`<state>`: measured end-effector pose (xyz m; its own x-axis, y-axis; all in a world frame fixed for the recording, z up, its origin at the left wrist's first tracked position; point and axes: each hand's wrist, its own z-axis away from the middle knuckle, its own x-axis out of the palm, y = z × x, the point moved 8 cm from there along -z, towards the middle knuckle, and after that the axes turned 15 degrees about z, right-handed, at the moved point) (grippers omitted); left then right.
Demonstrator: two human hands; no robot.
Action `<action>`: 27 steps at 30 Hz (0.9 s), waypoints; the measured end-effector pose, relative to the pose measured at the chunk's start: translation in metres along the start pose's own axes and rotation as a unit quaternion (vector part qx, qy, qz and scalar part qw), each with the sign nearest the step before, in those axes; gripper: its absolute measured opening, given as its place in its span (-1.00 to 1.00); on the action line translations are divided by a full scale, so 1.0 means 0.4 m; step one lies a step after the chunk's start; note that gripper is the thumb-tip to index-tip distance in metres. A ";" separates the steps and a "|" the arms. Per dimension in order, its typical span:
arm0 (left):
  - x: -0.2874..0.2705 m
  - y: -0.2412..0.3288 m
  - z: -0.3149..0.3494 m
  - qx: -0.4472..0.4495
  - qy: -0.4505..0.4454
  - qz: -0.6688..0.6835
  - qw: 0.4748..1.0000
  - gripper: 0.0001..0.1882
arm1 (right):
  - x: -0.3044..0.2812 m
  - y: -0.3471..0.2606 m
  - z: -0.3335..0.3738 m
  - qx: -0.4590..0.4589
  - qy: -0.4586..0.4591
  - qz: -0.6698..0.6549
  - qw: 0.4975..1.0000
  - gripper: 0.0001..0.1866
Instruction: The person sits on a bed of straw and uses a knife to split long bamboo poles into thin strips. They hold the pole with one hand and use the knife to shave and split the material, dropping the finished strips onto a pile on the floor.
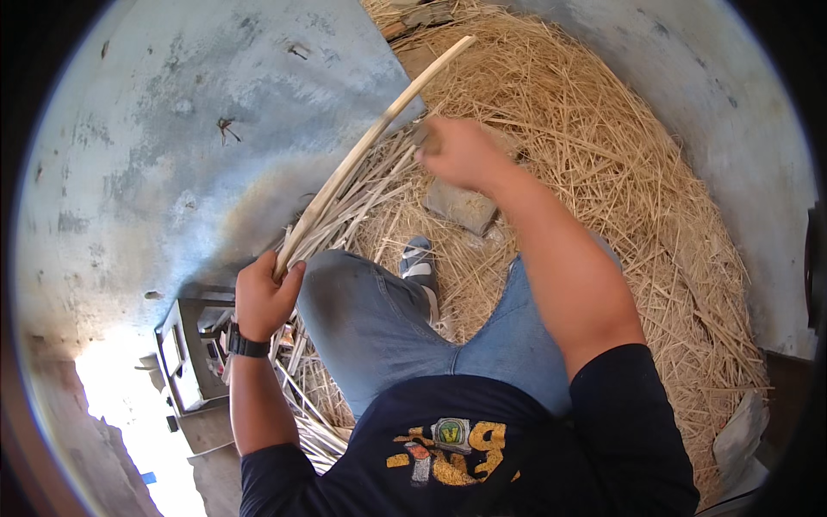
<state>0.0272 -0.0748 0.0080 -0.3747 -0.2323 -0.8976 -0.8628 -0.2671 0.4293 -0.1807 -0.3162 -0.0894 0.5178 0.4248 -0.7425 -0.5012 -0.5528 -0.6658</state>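
Observation:
A long, pale bamboo strip point(379, 127) rises in a gentle bow from my left hand point(265, 297) toward the far middle. My left fingers are wrapped round its near end, thumb alongside. My right hand point(465, 153), arm stretched forward, is closed a little to the right of the strip. A small grey-brown thing point(425, 138) shows at its fingers, too blurred to name. Beneath the strip lies a bundle of thin split strips point(349, 194). A greyish block point(461, 205) rests on the floor just below my right hand.
Straw-like shavings point(603, 181) cover the floor to the right and ahead. Worn blue-grey walls point(172, 129) stand on the left and right. A box-like metal frame point(185, 362) sits by my left wrist, beside a bright opening. My shoe point(418, 263) stands between my jeans-clad legs.

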 end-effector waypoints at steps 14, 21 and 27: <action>-0.012 0.026 0.058 0.047 0.177 -0.005 0.983 -0.58 | -0.006 -0.173 0.088 -0.116 -0.070 0.135 0.982 -0.53; -0.066 0.024 0.082 0.070 0.204 -0.018 0.976 -0.59 | -0.123 0.070 0.022 0.053 0.085 -0.052 0.994 -0.54; -0.047 0.040 0.053 0.055 0.174 -0.075 0.980 -0.58 | -0.046 -0.104 0.062 -0.038 -0.025 0.150 0.988 -0.63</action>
<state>0.0132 -0.0551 0.0297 -0.1199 -0.5082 -0.8529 -0.9380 -0.2235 0.2651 -0.1866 -0.2831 -0.0498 0.3186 0.2675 -0.9094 -0.5728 -0.7101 -0.4096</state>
